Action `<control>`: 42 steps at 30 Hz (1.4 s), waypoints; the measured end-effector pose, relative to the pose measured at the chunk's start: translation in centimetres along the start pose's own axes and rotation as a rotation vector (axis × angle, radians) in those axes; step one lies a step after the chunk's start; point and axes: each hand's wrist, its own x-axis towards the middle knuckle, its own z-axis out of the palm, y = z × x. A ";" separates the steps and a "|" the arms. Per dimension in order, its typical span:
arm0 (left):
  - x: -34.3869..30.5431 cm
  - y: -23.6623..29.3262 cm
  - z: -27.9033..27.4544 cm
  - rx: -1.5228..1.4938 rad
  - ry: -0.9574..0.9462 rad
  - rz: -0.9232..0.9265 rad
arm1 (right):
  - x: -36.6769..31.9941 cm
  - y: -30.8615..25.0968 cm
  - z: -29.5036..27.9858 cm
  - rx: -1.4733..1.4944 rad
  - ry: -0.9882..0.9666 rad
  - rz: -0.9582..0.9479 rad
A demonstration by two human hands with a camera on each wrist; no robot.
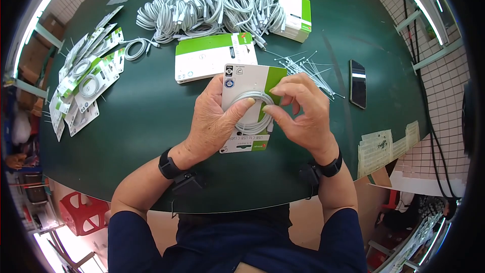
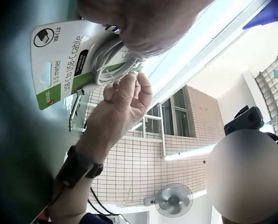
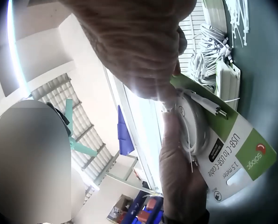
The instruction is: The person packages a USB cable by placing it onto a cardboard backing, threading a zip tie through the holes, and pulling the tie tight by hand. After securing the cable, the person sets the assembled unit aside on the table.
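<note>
My left hand (image 1: 212, 121) holds a white and green printed cable card (image 1: 246, 78) over the table, thumb pressed on the coiled USB-C cable (image 1: 251, 127) that lies against it. The print reads upside down in the head view. At the coil's right side, my right hand (image 1: 305, 111) pinches with bent thumb and forefinger, fingertips right at the cable. A thin white cable tie (image 3: 193, 162) crosses the coil and its tail sticks out. One cable plug (image 3: 218, 111) lies along the card's green strip. The left fingers behind the card are hidden in the head view.
A large heap of coiled cables (image 1: 217, 5) lies at the back, near a stack of cards (image 1: 214, 60) and another card stack (image 1: 295, 15). Carded cables (image 1: 88, 86) pile up at left, beside a loose coil (image 1: 135, 49). Loose cable ties (image 1: 310, 73) and a phone (image 1: 357, 84) lie right.
</note>
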 end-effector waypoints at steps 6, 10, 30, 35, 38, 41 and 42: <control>-0.4 -0.7 0.3 -0.015 -0.065 -0.009 | -1.0 0.7 1.7 -0.187 0.030 -0.097; -0.3 -1.0 0.1 0.022 -0.107 -0.011 | -1.0 1.3 1.9 -0.221 0.056 -0.114; -0.8 -0.7 0.6 0.186 -0.087 -0.130 | -0.7 1.5 1.1 -0.401 -0.046 -0.144; -0.8 -0.8 0.4 0.267 -0.096 -0.014 | -1.0 1.7 1.4 -0.357 -0.032 -0.119; -0.7 -0.8 0.6 -0.123 -0.075 -0.111 | -0.8 1.7 1.6 -0.348 -0.008 -0.105; -0.6 -1.4 0.1 -0.119 -0.082 -0.139 | -1.1 1.7 1.9 -0.341 0.012 -0.089; -0.7 -1.5 0.0 -0.111 -0.088 -0.142 | -1.1 1.8 1.9 -0.338 0.016 -0.083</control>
